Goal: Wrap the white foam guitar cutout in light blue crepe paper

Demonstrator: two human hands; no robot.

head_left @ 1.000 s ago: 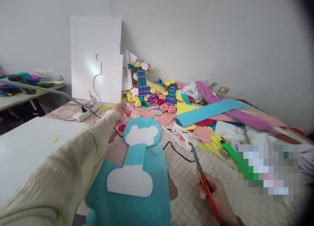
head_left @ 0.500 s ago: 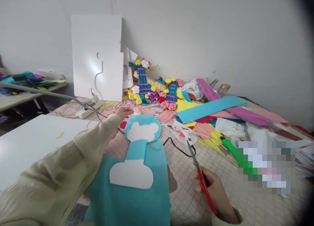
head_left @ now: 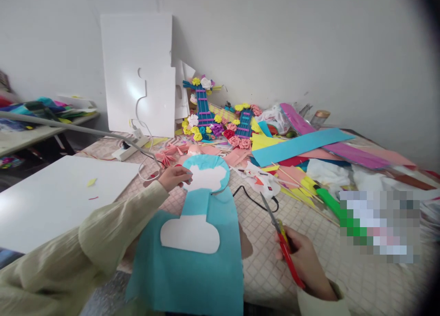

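My right hand [head_left: 304, 258] grips scissors [head_left: 284, 249] with red handles, their grey blades pointing away from me. My left hand [head_left: 174, 177] has its fingers curled together at the left edge of a white guitar-shaped cutout [head_left: 189, 235]; whatever they may pinch is too small to tell. Light-blue paper covers the cutout's narrow neck and is folded over the rim of its far round end, while the near wide end is bare white. Under it lies a large sheet of blue crepe paper [head_left: 202, 279], hanging over the table's near edge.
A white glue gun [head_left: 263, 182] with a black cord lies beyond the scissors. Two flower-decorated blue guitars [head_left: 205, 107] lean at the back. Crepe paper strips [head_left: 302, 146] and sticks pile up on the right. A white board [head_left: 68, 197] and a power strip [head_left: 129, 150] are left.
My left hand has come nearer to me, from beyond the cutout's round end to its left edge. My right hand still holds the scissors, and the view has shifted slightly.
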